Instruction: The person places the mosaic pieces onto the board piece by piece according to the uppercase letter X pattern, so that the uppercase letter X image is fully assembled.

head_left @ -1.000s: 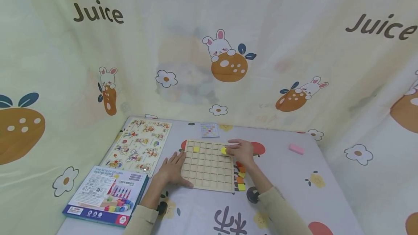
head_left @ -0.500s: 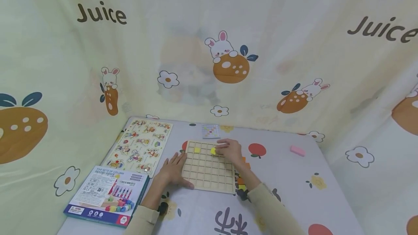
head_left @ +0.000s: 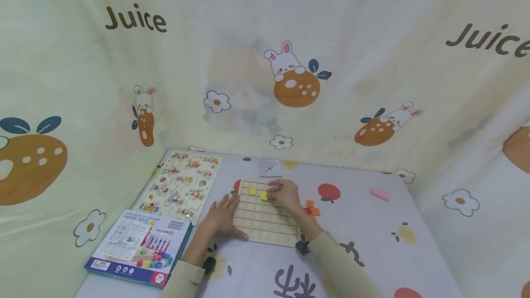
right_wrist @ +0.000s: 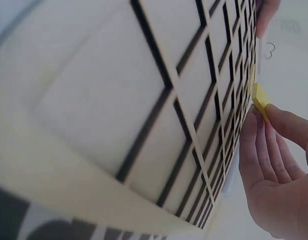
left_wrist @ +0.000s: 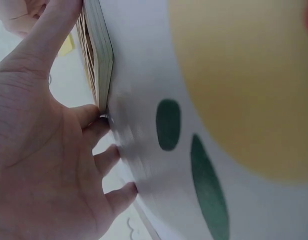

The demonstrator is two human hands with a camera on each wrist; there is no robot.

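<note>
A wooden grid board (head_left: 265, 224) lies on the table, divided into square cells. One yellow square tile (head_left: 252, 191) sits in a cell near its far left corner. My right hand (head_left: 285, 195) pinches a second yellow tile (right_wrist: 260, 98) between thumb and fingers over the far part of the board, to the right of the first. At the board's left edge my left hand (head_left: 223, 217) rests with fingers spread, its thumb along the near corner. In the left wrist view those fingertips (left_wrist: 125, 194) touch the tablecloth beside the board.
Loose orange and red tiles (head_left: 312, 208) lie right of the board, partly hidden by the right forearm. A small pattern card (head_left: 270, 168) is behind it. On the left are a sticker-like picture board (head_left: 182, 183) and a boxed toy (head_left: 138, 247); a pink block (head_left: 380, 193) lies far right.
My right hand has moved left across the board with the yellow tile, from the right edge to near the first tile. The left hand has stayed at the board's left edge.
</note>
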